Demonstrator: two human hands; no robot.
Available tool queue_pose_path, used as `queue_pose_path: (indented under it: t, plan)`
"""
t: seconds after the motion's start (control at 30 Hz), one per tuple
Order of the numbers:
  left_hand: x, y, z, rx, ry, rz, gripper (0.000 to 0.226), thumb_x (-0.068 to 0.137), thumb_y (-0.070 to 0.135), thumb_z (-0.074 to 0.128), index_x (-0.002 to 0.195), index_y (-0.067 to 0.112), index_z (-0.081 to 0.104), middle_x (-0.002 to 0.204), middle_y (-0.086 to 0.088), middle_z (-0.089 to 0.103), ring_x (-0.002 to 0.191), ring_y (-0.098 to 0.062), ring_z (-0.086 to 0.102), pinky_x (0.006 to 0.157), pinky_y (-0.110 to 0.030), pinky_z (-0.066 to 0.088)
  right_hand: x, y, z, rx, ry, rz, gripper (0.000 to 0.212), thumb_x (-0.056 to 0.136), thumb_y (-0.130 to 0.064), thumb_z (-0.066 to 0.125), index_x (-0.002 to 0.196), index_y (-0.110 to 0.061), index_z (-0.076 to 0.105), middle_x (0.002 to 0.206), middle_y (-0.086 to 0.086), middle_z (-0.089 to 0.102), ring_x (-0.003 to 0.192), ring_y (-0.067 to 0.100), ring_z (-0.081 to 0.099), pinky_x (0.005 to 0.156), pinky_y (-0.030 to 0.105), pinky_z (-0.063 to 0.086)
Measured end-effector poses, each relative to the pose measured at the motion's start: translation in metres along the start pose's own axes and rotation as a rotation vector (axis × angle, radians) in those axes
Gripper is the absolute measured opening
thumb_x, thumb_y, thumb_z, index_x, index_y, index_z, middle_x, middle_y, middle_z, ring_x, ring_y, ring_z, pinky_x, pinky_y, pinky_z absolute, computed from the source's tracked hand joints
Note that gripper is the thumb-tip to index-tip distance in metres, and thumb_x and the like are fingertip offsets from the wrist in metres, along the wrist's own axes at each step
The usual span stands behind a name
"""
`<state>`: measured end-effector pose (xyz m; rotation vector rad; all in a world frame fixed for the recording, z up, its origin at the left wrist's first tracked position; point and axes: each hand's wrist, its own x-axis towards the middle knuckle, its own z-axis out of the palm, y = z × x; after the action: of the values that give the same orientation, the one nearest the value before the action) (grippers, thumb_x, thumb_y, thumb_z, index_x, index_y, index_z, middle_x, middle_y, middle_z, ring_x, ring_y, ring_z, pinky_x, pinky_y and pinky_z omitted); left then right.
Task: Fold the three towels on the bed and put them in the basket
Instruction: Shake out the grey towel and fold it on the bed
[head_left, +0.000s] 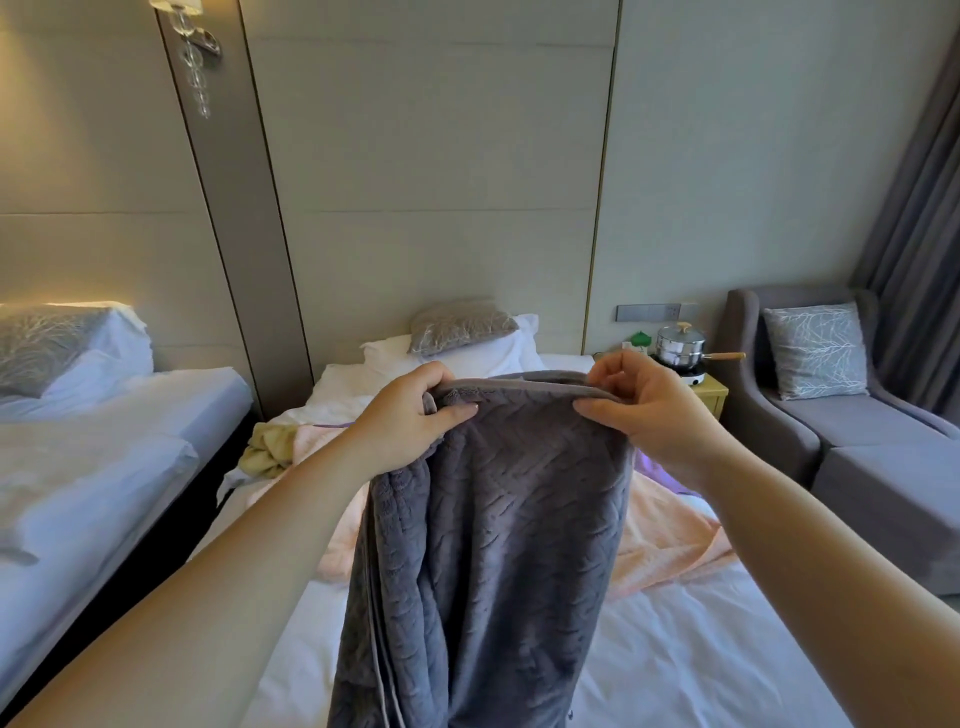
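Observation:
A grey textured towel (493, 545) hangs in front of me above the bed (701, 649), held up by its top edge. My left hand (410, 421) pinches the left end of that edge. My right hand (644, 410) pinches the right end. Behind the grey towel a pale pink towel (670, 540) lies spread flat on the white sheet. A crumpled yellow towel (267, 449) sits at the bed's left side. No basket is in view.
A second bed (93, 467) stands to the left across a narrow gap. Pillows (462, 332) lie at the head of my bed. At the right are a nightstand with a steel pot (680, 345) and a grey armchair (857, 431).

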<state>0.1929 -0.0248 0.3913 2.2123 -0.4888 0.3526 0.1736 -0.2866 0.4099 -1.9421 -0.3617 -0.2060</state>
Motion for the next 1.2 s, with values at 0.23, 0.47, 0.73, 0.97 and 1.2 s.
queue_pose_path:
  t: [0.23,0.47,0.73,0.97,1.2]
  plan:
    - [-0.007,-0.012,-0.024,0.062,-0.040,0.016,0.015,0.090,0.034,0.062,0.101,0.025,0.058,0.080,0.018,0.058,0.064,-0.001,0.051,0.059,-0.011,0.037,0.017,-0.013,0.008,-0.319,-0.009,-0.151,0.005,0.085,-0.033,0.066,0.086,-0.029,0.062,0.080,-0.008,0.064,0.076,0.009,0.059,0.068,0.023,0.048]
    - [-0.042,-0.060,-0.023,0.446,-0.203,-0.283,0.069,0.069,0.068,0.068,0.112,0.018,0.049,0.105,-0.001,0.054,0.086,-0.012,0.052,0.067,-0.024,0.041,0.010,0.034,0.046,-0.453,-0.157,-0.090,0.009,0.089,-0.039,0.058,0.086,-0.031,0.059,0.084,-0.013,0.063,0.078,0.000,0.055,0.067,0.011,0.040]
    - [-0.155,-0.170,0.043,0.420,-0.410,-0.860,0.027,0.082,0.032,0.073,0.073,0.014,0.054,0.069,0.007,0.045,0.069,-0.011,0.048,0.061,-0.021,0.035,-0.047,0.162,0.113,-0.436,-0.470,0.227,0.008,0.088,-0.028,0.063,0.086,-0.021,0.060,0.082,-0.006,0.059,0.079,0.015,0.055,0.062,0.021,0.038]
    - [-0.224,-0.239,0.106,0.431,-0.375,-0.987,0.027,0.091,0.035,0.052,0.067,0.023,0.048,0.077,-0.003,0.057,0.071,-0.019,0.052,0.055,-0.028,0.034,-0.090,0.262,0.160,-0.710,-0.742,0.346,0.016,0.093,-0.036,0.052,0.091,-0.022,0.057,0.093,0.000,0.060,0.087,0.020,0.054,0.071,0.028,0.043]
    - [-0.119,-0.223,0.084,0.793,-0.164,-0.906,0.031,0.089,0.046,0.056,0.106,0.022,0.066,0.108,-0.002,0.062,0.097,-0.026,0.060,0.068,-0.031,0.043,-0.003,0.237,0.139,-0.887,-0.384,0.273,0.018,0.092,-0.037,0.055,0.091,-0.021,0.064,0.093,-0.002,0.047,0.091,0.027,0.055,0.069,0.033,0.042]
